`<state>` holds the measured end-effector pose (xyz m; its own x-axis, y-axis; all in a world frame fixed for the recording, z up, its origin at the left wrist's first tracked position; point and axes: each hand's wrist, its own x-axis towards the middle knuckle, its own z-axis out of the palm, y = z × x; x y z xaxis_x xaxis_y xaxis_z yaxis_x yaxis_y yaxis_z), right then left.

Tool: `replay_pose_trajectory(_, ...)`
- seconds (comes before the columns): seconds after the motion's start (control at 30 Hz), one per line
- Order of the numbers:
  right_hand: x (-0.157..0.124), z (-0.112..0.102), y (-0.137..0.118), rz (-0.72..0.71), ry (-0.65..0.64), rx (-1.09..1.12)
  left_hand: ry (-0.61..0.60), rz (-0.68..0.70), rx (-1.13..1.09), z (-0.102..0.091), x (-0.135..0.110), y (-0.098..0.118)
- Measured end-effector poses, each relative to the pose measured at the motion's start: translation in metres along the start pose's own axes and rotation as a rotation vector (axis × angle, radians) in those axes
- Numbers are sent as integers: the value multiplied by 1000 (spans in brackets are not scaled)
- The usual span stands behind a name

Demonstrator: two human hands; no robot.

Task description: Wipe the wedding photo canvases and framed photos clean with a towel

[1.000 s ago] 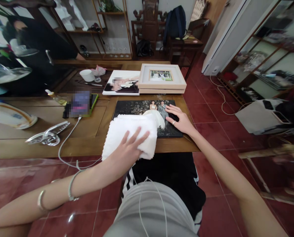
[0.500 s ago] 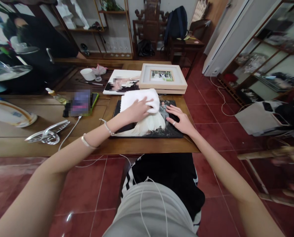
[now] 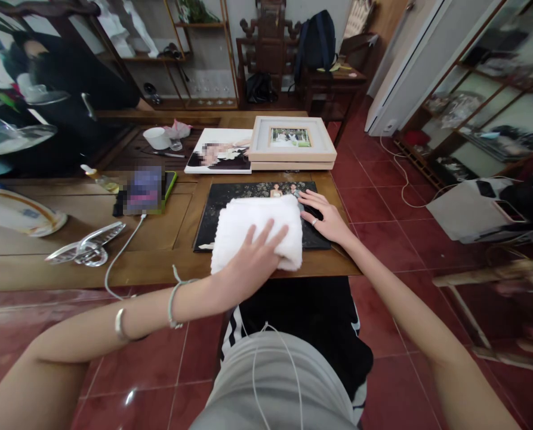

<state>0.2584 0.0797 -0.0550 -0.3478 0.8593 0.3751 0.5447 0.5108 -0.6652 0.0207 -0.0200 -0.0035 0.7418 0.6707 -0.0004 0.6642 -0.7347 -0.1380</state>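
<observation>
A dark photo panel (image 3: 237, 191) lies flat near the table's front edge, showing a couple in wedding clothes. Across its middle and front is a folded white towel (image 3: 259, 212), which hides much of the picture and reaches over the panel's near edge. My left hand (image 3: 255, 263) presses on the towel with fingers spread, keeping hold of it near its lower right edge. At the panel's right side, the fingertips of my right hand (image 3: 327, 220) rest on the surface, fingers apart.
Behind the panel sit stacked pale wooden picture frames (image 3: 293, 156) and a white-edged photo print (image 3: 219, 152). To the left are a phone (image 3: 145, 190) with a cable, a clear hair claw (image 3: 87, 246), a dropper bottle (image 3: 100, 178) and a white cup (image 3: 157, 138).
My left hand has drawn the towel toward me, from the panel's upper part down over its near edge. The couple's heads are now uncovered. My right hand has stayed in place.
</observation>
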Motion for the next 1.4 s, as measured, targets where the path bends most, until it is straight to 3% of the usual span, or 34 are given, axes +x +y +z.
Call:
replay_pose_trajectory(0.13,1,-1,1,-4,-10,4,34,102,-55,3,-22,11)
replay_pose_trajectory(0.27,1,-1,2,-10,-7,-5,19,112,-43,2,-18,2)
replay_pose_trajectory(0.4,0,0,2,-7,1,-15,-11,31,-36,-4,9,-17)
replay_pose_trajectory(0.63,0,0,1,1,-6,-11,-22,-144,-84,-3,81,-58)
replay_pose_trajectory(0.8,0,0,3,19,-3,-4,-22,-226,-68,0,105,-58)
replay_pose_trajectory(0.93,2,2,7,14,-3,10,-25,-191,3,-4,91,-29)
replay_pose_trajectory(1.17,2,2,9,12,3,40,74,-52,167,-4,27,35)
replay_pose_trajectory(1.27,2,3,9,-5,9,31,90,23,131,-6,10,40)
replay_pose_trajectory(1.4,2,3,10,-8,6,22,46,67,85,-16,18,20)
